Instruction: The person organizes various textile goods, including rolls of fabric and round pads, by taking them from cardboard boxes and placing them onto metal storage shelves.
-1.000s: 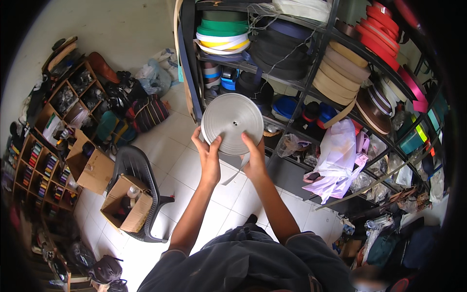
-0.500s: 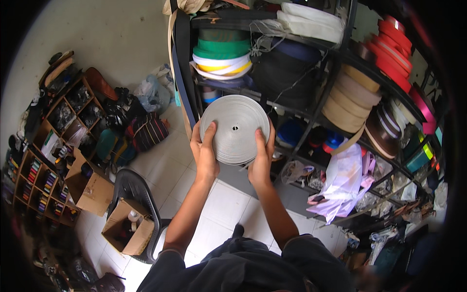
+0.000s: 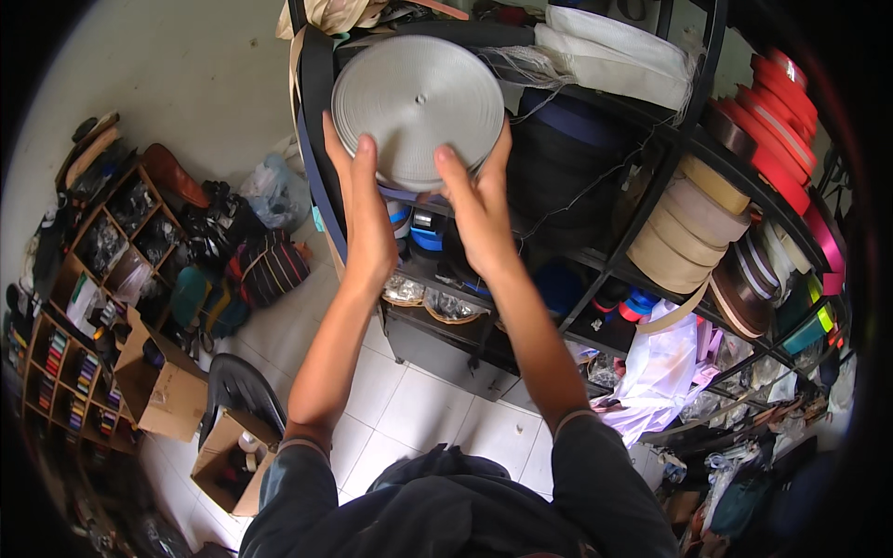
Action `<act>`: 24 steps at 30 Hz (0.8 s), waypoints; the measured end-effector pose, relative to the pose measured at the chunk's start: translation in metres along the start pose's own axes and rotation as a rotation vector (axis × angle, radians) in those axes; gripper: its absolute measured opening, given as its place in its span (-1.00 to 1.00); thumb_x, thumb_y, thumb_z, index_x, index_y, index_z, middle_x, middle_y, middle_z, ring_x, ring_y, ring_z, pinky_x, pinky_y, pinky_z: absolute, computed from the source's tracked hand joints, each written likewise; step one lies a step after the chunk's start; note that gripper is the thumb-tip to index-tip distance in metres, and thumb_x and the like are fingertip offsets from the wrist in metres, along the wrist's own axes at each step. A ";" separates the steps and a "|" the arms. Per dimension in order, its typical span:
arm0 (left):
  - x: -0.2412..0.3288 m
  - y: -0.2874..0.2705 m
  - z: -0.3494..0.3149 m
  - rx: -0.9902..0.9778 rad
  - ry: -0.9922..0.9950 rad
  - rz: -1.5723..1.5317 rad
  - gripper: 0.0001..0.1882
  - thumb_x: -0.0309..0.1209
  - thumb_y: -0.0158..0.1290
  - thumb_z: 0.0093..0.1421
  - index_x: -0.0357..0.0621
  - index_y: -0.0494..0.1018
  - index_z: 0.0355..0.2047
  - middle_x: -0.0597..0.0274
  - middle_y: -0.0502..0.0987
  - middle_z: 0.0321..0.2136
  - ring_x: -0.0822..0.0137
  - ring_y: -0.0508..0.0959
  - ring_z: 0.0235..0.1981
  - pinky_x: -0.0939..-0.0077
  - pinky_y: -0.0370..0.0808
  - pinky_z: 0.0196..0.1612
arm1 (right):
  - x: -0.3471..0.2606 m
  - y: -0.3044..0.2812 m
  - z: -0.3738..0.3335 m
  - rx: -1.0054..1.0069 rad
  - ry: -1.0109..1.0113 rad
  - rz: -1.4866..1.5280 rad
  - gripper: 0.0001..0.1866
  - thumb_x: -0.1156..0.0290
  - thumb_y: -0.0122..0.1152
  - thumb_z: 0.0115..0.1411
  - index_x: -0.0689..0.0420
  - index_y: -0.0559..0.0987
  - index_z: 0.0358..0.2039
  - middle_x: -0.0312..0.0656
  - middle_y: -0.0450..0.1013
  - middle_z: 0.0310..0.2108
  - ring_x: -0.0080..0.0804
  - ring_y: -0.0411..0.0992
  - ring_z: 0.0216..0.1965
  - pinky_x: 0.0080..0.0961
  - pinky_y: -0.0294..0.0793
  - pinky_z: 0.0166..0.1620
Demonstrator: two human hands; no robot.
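Observation:
A large flat roll of grey webbing point(image 3: 419, 107) is held up in front of the shelf, its round face toward me. My left hand point(image 3: 361, 200) grips its lower left edge, thumb resting on the face. On the lower right, my right hand point(image 3: 479, 200) holds it the same way, thumb on the face and fingers behind the rim. The roll hides the green, white and yellow rolls on the shelf behind it. Right of it sits a stack of black webbing rolls point(image 3: 572, 167). White rolls point(image 3: 614, 60) lie on the level above.
The black metal shelf point(image 3: 651, 200) also carries beige rolls point(image 3: 684, 223) and red rolls point(image 3: 767, 130). A white plastic bag point(image 3: 656, 372) hangs low at right. At left are a chair point(image 3: 244, 386) bearing a cardboard box point(image 3: 233, 460), and a wooden thread rack point(image 3: 79, 372).
Both hands have raised the grey webbing roll up and slightly left, toward the shelf. The green and white rolls are now covered by it, and lower baskets have come into sight.

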State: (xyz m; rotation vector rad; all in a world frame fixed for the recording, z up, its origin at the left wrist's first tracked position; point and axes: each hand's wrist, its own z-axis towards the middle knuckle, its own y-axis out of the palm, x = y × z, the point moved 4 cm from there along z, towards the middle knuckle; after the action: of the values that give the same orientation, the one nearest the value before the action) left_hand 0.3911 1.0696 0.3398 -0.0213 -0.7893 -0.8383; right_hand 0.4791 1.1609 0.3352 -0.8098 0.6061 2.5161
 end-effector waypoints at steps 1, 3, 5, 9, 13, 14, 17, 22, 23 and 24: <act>0.002 0.000 0.009 -0.051 -0.022 -0.049 -0.05 -0.03 -0.05 0.20 -0.28 -0.34 0.32 -0.18 -0.07 0.27 0.09 -0.04 0.31 0.32 -0.08 0.30 | -0.011 0.005 0.008 -0.037 0.022 0.045 -0.12 0.37 0.16 0.17 0.25 -0.23 0.28 0.07 0.03 0.18 -0.20 0.08 0.21 -0.33 0.18 0.18; 0.015 0.010 0.027 -0.168 0.051 -0.031 -0.06 -0.09 0.02 0.12 -0.18 -0.25 0.32 -0.07 0.01 0.25 0.11 0.00 0.30 0.31 -0.07 0.30 | -0.021 0.002 0.031 -0.125 -0.104 -0.084 -0.08 0.38 0.18 0.16 0.24 -0.26 0.28 0.06 0.05 0.15 -0.22 0.08 0.20 -0.33 0.22 0.16; 0.029 0.017 0.048 -0.297 0.098 -0.001 -0.03 -0.15 0.09 0.05 -0.13 -0.22 0.33 -0.04 0.05 0.24 0.11 0.03 0.29 0.31 -0.07 0.30 | -0.024 0.000 0.056 -0.178 -0.134 -0.178 -0.06 0.26 0.28 0.08 0.26 -0.15 0.26 0.05 0.12 0.10 -0.25 0.16 0.09 -0.38 0.26 0.02; 0.045 0.025 0.103 -0.441 0.304 0.143 -0.04 -0.15 0.14 0.05 -0.24 -0.13 0.31 -0.12 0.07 0.23 0.09 0.08 0.26 0.34 0.01 0.27 | -0.044 -0.009 0.101 -0.193 -0.043 -0.508 -0.07 0.19 0.41 -0.02 0.31 0.03 0.18 -0.01 0.35 -0.11 -0.35 0.45 -0.24 -0.53 0.46 -0.36; 0.032 0.038 0.154 -0.463 0.292 0.281 0.11 -0.13 0.17 0.05 -0.24 -0.38 0.33 -0.13 -0.31 0.34 0.10 -0.31 0.36 0.39 -0.26 0.34 | -0.048 -0.012 0.139 -0.041 -0.038 -0.423 -0.20 0.31 0.36 0.02 0.12 0.11 0.19 -0.02 0.31 -0.02 -0.31 0.30 0.00 -0.37 0.33 0.00; 0.028 0.040 0.163 -0.440 0.344 0.337 0.11 -0.12 0.17 0.05 -0.25 -0.36 0.33 -0.14 -0.31 0.34 0.10 -0.30 0.37 0.38 -0.25 0.34 | -0.042 -0.020 0.152 -0.020 -0.087 -0.430 -0.22 0.30 0.36 0.02 0.10 0.13 0.17 -0.03 0.31 -0.03 -0.32 0.30 0.00 -0.36 0.34 0.02; 0.006 0.041 0.187 -0.388 0.395 0.426 0.09 -0.08 0.16 0.04 -0.25 -0.33 0.33 -0.16 -0.30 0.33 0.07 -0.29 0.37 0.36 -0.24 0.34 | -0.045 -0.020 0.173 -0.004 -0.372 -0.771 -0.22 0.25 0.35 0.03 0.12 0.13 0.17 -0.01 0.31 -0.03 -0.29 0.29 0.01 -0.36 0.30 0.05; -0.009 0.051 0.221 -0.420 0.131 0.345 0.10 0.00 0.16 0.04 -0.23 -0.29 0.33 -0.15 -0.33 0.34 -0.02 -0.34 0.36 0.25 -0.29 0.35 | -0.035 -0.049 0.215 0.372 -0.345 -1.391 0.05 -0.07 0.48 -0.20 0.48 0.23 0.08 0.03 0.41 -0.23 -0.17 0.46 -0.19 -0.37 0.48 -0.14; -0.009 0.054 0.219 -0.454 0.137 0.192 0.00 -0.01 0.20 -0.08 -0.25 0.03 0.26 -0.16 0.28 0.07 0.08 0.30 0.12 0.31 0.24 0.15 | -0.026 -0.056 0.221 0.319 -0.261 -1.160 0.14 -0.24 0.46 -0.34 0.56 0.36 -0.02 0.12 0.45 -0.25 -0.05 0.41 -0.05 -0.33 0.37 0.05; -0.016 0.056 0.222 -0.447 0.132 0.246 0.00 0.03 0.20 -0.09 -0.27 0.07 0.24 -0.16 0.32 0.02 0.08 0.34 0.07 0.31 0.27 0.11 | -0.026 -0.057 0.221 0.286 -0.163 -1.181 0.11 -0.23 0.46 -0.33 0.55 0.37 -0.02 0.15 0.44 -0.22 -0.06 0.38 -0.01 -0.34 0.37 0.05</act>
State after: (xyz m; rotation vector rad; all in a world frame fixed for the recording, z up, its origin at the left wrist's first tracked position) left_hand 0.2847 1.1879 0.5057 -0.4473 -0.4516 -0.7581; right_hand 0.4318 1.3157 0.4979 -0.5759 0.2685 1.3555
